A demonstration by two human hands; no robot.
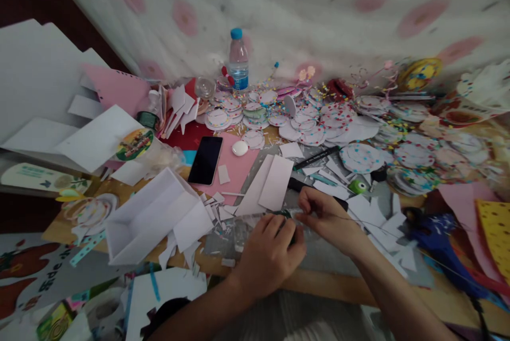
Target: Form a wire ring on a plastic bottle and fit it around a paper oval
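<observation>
My left hand (274, 248) is closed, its fingers curled over a clear plastic piece (242, 230) at the front of the table. A dark green bit shows just beyond the fingertips; most of what lies under the palm is hidden. Close by on the right, my right hand (329, 219) is closed in a pinch, fingertips almost at the left hand's fingers. What it pinches is too small to make out. Beneath both hands lies a grey cutting mat (334, 256). White paper pieces (274, 181) rest just beyond them.
An open white paper box (151, 219) stands left, near a black phone (205, 160) on pink paper. Decorated paper discs (311, 118) pile along the back, with a water bottle (239, 62) behind. A dark pen-like tool (316, 158), paper scraps and a blue glue gun (442, 245) lie right.
</observation>
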